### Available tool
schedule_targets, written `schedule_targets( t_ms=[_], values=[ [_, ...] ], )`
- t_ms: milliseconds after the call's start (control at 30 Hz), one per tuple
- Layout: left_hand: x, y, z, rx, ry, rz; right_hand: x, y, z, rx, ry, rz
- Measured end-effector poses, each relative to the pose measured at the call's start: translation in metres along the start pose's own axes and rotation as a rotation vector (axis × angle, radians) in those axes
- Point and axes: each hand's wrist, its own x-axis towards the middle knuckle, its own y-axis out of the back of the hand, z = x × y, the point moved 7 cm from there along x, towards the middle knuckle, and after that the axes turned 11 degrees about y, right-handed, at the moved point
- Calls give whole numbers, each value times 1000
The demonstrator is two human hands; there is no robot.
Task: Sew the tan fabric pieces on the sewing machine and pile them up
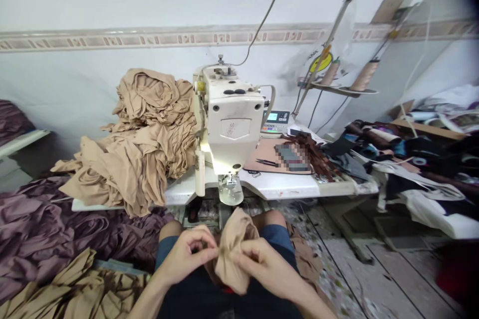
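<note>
Both hands work a small piece of tan fabric (235, 239) over my lap, in front of the sewing machine (230, 124). My left hand (187, 254) pinches the cloth's left edge with fingers curled. The cloth's right side is gripped by my right hand (262, 261), thumb and fingers closed on it. The fabric bunches up between them and hangs a little below the hands. The machine's presser foot (230, 182) stands just beyond the cloth, apart from it.
A heap of tan fabric (142, 134) covers the table's left part. Purple cloth (48, 229) lies at the left, more tan cloth (56, 289) below it. Scissors (267, 162) and brown strips (314, 152) lie right of the machine. Thread cones (364, 75) stand on a rack. Clutter fills the right side.
</note>
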Motion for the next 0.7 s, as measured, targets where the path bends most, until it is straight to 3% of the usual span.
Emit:
schedule_targets(
  t_ms=[67,133,233,300,400,500,600,700],
  values=[
    [1,-8,-1,17,41,15,-7,-7,-5,-65,0,-230],
    [2,-33,-5,68,97,-120,-11,-9,-11,-139,44,-370],
    [-1,-72,-14,85,149,-391,-14,-5,-18,-168,86,-464],
    [-3,-82,-21,41,174,-459,-16,4,-15,-150,55,-469],
    [-6,-74,-27,22,186,-425,-20,24,-1,-104,-40,-378],
    [-4,-52,-26,16,178,-231,-22,37,15,-29,-89,-192],
    [1,-32,-18,-96,132,-42,-18,39,26,69,-97,28],
    [6,-21,-4,-137,50,7,-11,34,28,179,-128,153]
  ],
)
